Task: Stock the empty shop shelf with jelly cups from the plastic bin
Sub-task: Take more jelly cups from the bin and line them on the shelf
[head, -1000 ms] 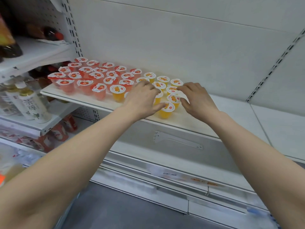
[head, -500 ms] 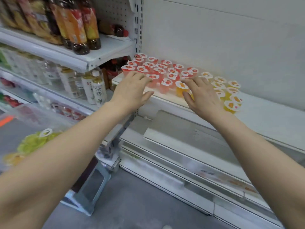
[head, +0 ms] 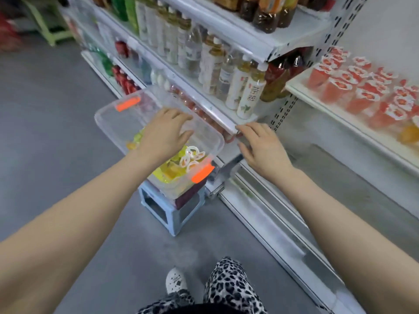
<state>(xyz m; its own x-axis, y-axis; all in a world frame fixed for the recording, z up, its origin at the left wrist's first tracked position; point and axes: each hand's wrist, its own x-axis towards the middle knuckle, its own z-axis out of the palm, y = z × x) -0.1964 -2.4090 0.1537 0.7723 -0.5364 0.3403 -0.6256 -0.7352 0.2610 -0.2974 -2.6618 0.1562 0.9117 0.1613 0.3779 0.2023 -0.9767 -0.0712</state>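
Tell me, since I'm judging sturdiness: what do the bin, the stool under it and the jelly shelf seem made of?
Bin: clear glossy plastic; the jelly cups show through its wall. Stool: pale blue moulded plastic, probably, matte. Shelf: likely white painted metal, judging by its slotted upright; blur leaves it open.

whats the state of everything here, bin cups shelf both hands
plastic bin, uncovered, part full
yellow jelly cups, heaped at the bin's near end
left hand, open, empty, over the bin
right hand, open, empty, beside the bin
shop shelf, partly stocked
red jelly cups, upright in rows on the shelf
stool, upright, bearing the bin
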